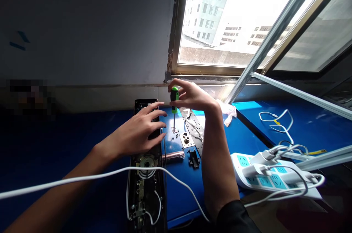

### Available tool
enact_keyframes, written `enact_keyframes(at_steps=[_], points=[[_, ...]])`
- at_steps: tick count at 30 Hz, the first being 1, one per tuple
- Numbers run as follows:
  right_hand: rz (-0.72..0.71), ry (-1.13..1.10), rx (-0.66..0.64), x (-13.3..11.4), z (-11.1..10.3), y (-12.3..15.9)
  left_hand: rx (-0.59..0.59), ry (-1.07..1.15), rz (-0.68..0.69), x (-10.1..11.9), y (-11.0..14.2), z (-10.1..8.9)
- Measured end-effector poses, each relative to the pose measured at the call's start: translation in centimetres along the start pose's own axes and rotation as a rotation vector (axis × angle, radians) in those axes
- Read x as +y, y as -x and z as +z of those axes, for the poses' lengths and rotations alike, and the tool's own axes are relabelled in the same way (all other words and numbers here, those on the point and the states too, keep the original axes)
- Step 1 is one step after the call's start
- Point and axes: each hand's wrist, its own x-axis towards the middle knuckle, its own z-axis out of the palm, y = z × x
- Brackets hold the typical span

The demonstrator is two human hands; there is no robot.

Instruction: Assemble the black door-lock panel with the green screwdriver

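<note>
My right hand (191, 95) grips a green and black screwdriver (175, 99) by its handle. The shaft points straight down, and its tip is among small dark screws (176, 136) and a small metal plate on the blue table. My left hand (145, 125), fingers spread, rests over a long black device housing (147, 189) with its inside exposed. A round speaker-like part and white wires show in the housing. Near the screwdriver lie a square metal plate with a round part (187, 139), a black plastic bracket (194, 158) and a shiny copper-coloured cylinder (173, 156).
A long dark panel (194, 123) with a cable lies behind the loose parts. To the right stands a white power strip (239, 170) full of plugs. A white cable (110, 176) crosses in front of my left arm. Metal frame bars (275, 31) slant before the window.
</note>
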Motion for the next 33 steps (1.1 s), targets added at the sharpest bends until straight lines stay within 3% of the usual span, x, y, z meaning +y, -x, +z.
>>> enact_keyframes(at_steps=[3, 8, 12, 16, 23, 33], points=[[-0.043, -0.057, 0.039, -0.8, -0.1, 0.2, 0.030, 0.037, -0.011, -0.3, 0.0, -0.6], [-0.160, -0.122, 0.217, -2.5, -0.2, 0.6, 0.070, 0.120, -0.078, -1.1, 0.7, -2.7], [-0.228, -0.140, 0.348, -3.7, 0.1, 0.7, 0.022, 0.209, -0.129, -1.2, 1.3, -4.0], [-0.279, -0.140, 0.436, -4.7, 0.6, 0.7, -0.013, 0.263, -0.134, -1.2, 1.3, -4.0], [-0.314, -0.065, 0.378, -4.8, 0.2, 0.4, -0.003, 0.288, -0.126, -1.5, 1.1, -3.5], [-0.362, 0.020, 0.468, -5.0, 0.5, 0.5, 0.018, 0.227, -0.076, -1.7, 1.1, -3.3]])
